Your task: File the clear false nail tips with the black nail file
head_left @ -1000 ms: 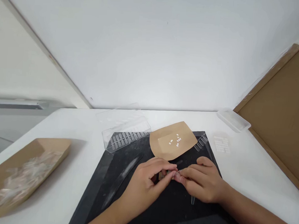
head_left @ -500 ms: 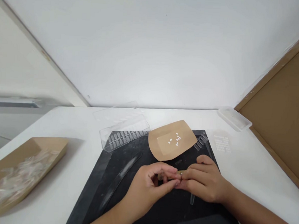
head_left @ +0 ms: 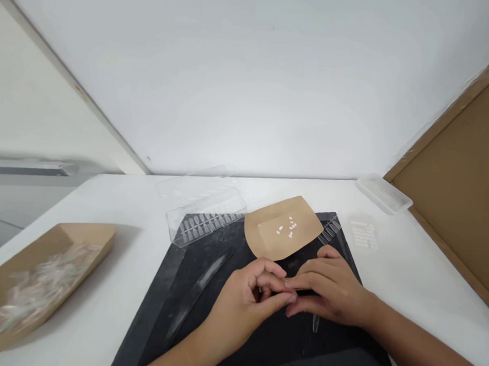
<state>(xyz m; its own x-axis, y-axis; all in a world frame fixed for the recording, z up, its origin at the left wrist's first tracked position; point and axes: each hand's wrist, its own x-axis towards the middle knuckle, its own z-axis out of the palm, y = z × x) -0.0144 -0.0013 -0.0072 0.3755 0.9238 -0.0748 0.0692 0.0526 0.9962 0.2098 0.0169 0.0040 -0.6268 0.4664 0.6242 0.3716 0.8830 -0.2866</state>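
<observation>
My left hand [head_left: 241,296] and my right hand [head_left: 331,288] meet fingertip to fingertip over a black mat [head_left: 268,342]. Both are closed in a pinch. Whatever lies between the fingers is too small and too hidden to make out. Just below my right fingers a clear false nail [head_left: 315,323] rests on the mat. A dark, curved nail file [head_left: 198,290] with a pale dusty streak lies left of my left hand. Beyond the hands, a brown paper tray [head_left: 261,236] holds several tiny white oval pieces [head_left: 291,227].
A clear plastic box [head_left: 203,219] with rows of clear nail tips stands at back left. More nail tips [head_left: 330,228] lie right of the paper tray. A brown tray [head_left: 86,229] of clear wrapped pieces is far left. A translucent dish [head_left: 383,195] and cardboard [head_left: 460,179] are on the right.
My right hand's fingers have shifted and tilted slightly against the left fingertips, its thumb now lower and farther from the other fingers. The left hand stays nearly in place. The view has shifted slightly.
</observation>
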